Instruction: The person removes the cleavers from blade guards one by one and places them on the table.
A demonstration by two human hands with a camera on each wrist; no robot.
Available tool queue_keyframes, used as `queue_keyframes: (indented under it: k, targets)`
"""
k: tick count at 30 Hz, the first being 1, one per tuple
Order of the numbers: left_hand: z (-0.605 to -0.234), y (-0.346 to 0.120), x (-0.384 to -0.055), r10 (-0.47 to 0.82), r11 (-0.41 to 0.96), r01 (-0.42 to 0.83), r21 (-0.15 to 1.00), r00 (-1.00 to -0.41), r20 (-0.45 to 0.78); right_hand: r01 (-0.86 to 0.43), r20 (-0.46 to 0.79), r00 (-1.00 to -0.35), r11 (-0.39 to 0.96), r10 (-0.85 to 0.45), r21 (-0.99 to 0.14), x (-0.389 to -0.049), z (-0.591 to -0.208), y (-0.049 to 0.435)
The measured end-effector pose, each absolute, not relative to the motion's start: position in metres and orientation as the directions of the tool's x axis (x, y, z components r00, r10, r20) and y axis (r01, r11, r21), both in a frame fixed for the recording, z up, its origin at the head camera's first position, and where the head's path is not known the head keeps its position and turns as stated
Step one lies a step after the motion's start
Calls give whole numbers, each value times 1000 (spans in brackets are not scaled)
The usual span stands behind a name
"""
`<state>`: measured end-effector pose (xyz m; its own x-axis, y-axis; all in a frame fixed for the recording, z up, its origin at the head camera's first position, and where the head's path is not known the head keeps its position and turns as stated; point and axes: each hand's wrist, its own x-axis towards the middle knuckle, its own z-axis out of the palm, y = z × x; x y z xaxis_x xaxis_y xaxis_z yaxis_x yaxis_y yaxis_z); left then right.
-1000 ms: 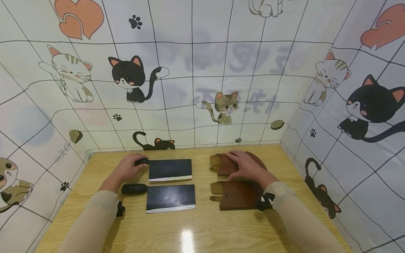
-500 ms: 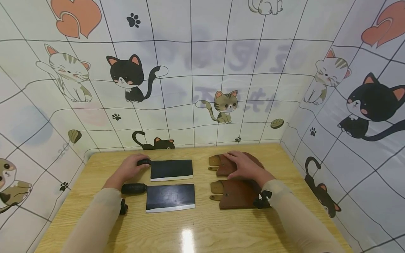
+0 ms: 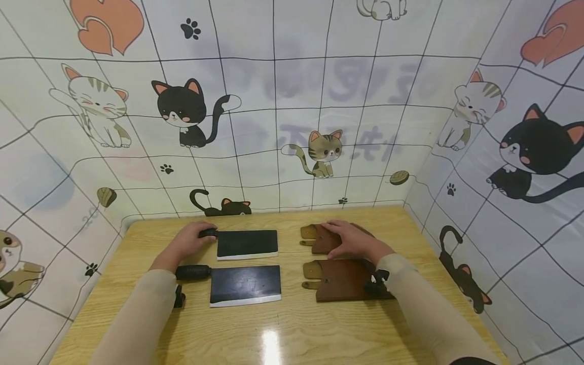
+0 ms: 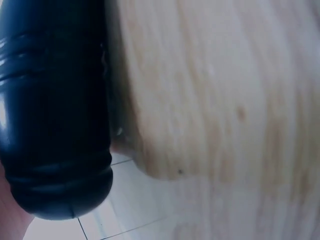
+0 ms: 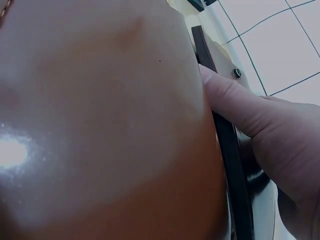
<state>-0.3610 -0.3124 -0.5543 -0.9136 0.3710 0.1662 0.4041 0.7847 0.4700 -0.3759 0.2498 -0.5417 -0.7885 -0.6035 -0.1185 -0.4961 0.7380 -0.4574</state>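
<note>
In the head view, my left hand (image 3: 189, 240) grips the black handle (image 3: 208, 232) of the far cleaver (image 3: 247, 244), whose dark blade lies flat with its pale edge toward me. A second cleaver (image 3: 245, 285) lies in front, its handle (image 3: 193, 272) beside my left sleeve. On the right, my right hand (image 3: 353, 239) holds the far brown leather sheath (image 3: 323, 239), fingers over its far side and thumb along the near edge. The hand hides much of that sheath. Below the wrist lies the near sheath (image 3: 342, 280). The right wrist view shows my thumb (image 5: 230, 95) against a dark edge.
Everything lies on a light wooden table (image 3: 274, 324). A white curtain (image 3: 255, 76) with grid lines and cartoon cats hangs behind it and along both sides. In the left wrist view, a black ringed handle (image 4: 55, 115) fills the left side.
My left hand and the far cleaver have shifted slightly right. My right hand and the far sheath have slid a little left. The near cleaver and near sheath stay in place.
</note>
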Motion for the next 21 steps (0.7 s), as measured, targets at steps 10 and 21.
queue_keyframes:
  k: [10, 21]
  targets:
    - [-553, -308, -360, 343, 806, 370, 461, -928, 145, -497, -140, -783, 744, -606, -446, -378, -541, 251]
    - [-546, -303, -353, 317, 831, 345, 436, -938, 138, -506, -83, -794, 731, -602, -457, -376, -533, 257]
